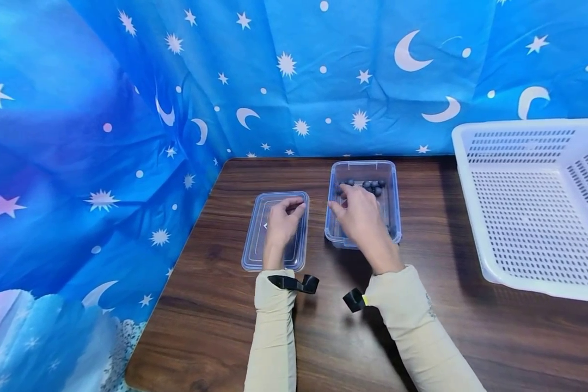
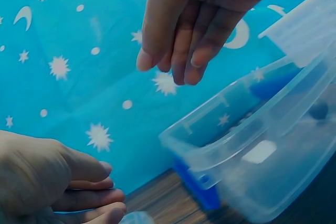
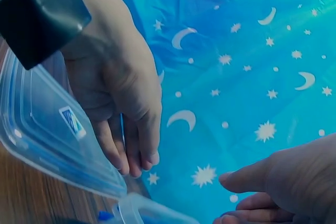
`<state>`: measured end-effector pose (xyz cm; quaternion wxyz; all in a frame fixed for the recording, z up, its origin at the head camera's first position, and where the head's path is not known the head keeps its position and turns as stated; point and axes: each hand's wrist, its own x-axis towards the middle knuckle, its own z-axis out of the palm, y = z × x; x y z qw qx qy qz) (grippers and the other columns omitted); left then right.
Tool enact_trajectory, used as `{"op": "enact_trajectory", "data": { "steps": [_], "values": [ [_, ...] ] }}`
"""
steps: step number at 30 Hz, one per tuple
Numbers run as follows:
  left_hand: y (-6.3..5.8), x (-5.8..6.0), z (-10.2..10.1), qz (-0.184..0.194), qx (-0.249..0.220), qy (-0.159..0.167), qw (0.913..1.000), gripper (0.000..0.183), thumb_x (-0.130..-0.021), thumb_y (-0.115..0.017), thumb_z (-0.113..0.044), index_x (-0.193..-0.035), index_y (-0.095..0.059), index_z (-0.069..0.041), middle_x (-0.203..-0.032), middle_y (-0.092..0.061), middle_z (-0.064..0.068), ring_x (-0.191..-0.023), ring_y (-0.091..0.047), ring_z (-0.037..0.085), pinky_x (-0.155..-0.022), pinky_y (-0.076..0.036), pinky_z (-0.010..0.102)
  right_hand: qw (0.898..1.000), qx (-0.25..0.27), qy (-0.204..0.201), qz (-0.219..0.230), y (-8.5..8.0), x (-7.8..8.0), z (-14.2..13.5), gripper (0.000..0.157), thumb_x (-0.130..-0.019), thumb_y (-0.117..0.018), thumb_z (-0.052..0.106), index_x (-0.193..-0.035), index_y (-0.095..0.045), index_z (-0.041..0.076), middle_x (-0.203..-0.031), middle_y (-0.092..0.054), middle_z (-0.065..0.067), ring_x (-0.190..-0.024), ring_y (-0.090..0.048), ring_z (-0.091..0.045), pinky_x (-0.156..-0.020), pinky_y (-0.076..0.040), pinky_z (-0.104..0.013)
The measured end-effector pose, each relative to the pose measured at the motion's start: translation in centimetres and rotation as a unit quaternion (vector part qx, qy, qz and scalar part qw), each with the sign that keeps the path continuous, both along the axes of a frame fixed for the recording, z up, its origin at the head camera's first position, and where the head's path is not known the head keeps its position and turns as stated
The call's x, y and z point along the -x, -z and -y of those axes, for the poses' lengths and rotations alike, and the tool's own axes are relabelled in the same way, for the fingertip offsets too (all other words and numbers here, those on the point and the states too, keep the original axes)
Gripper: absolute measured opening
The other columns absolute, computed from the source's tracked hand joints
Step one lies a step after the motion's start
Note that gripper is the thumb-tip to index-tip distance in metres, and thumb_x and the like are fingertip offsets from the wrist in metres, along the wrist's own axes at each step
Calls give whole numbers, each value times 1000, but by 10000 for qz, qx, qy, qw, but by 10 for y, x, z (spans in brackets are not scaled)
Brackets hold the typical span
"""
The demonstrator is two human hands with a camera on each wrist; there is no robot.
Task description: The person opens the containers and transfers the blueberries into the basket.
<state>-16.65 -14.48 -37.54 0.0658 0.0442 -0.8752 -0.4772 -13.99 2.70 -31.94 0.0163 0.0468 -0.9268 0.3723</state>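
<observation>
"Near the far edge of the dark wood-grain counter (image 1: 215, 316)?"

"One clear rectangular plastic box (image 1: 397, 209), uncovered, blue-tinted rim. Contents: small round dark balls (image 1: 367, 185), loose, those visible mostly toward its far end."

"Toward the left edge?"

"One flat clear rectangular plastic lid (image 1: 256, 235), lying apart from the box. Opposite side, by the far edge: one white slotted plastic basket (image 1: 473, 212), partly out of view."

"Hands?"

"One left hand (image 1: 281, 220), above the lid: grip slack, nothing seen in it. One right hand (image 1: 360, 212), above the box: fingers loosely bent, thumb apart, grip apparently unoccupied."

"Hazards, as judged?"

"Three. Balls rolling toward the near edge, should a sleeve or the black wrist mount (image 1: 354, 300) knock the box over. A smooth ball slipping, should a pinch be too light or off-centre. The lid skidding, should the left hand brush its rim."
</observation>
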Motion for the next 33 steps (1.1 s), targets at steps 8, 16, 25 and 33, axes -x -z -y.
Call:
{"op": "enact_trajectory", "data": {
  "steps": [8, 16, 25, 33],
  "values": [
    [-1, -2, -21, 240, 240, 709, 9969, 27, -93, -63, -25, -113, -69, -7, -107, -71, 9, -100, -64, 21, -90, -49, 36, 9998, -133, 147, -30, 7, 1, -18, 48, -94, -61, 23, -134, -51, -1, -118, -62, -20, -106, -59, -33, -92, -47, -46],
    [2, -2, -31, 325, 300, 820, 9957, 30, -91, -66, -24, -115, -67, -6, -104, -71, 8, -97, -67, 19, -86, -52, 34, 9995, -100, 271, 98, 9, -1, -33, 48, -95, -59, 24, -135, -50, -2, -118, -61, -21, -105, -58, -34, -91, -48, -48],
    [-1, 0, -37, 449, 310, 819, 9952, 30, -91, -66, -21, -116, -66, -5, -105, -70, 10, -98, -66, 20, -87, -51, 34, 9975, -576, 227, 334, 15, 3, -54, 47, -95, -58, 21, -132, -50, -6, -113, -62, -23, -104, -58, -37, -88, -46, -51],
    [-2, 0, -38, 419, 351, 795, 9953, 29, -91, -66, -20, -115, -67, -5, -103, -70, 9, -95, -65, 20, -85, -51, 34, 9933, -935, -153, 656, 20, 6, -59, 37, -95, -55, 15, -123, -56, -9, -110, -61, -26, -86, -56, -32, -71, -47, -43]
  ]
}}
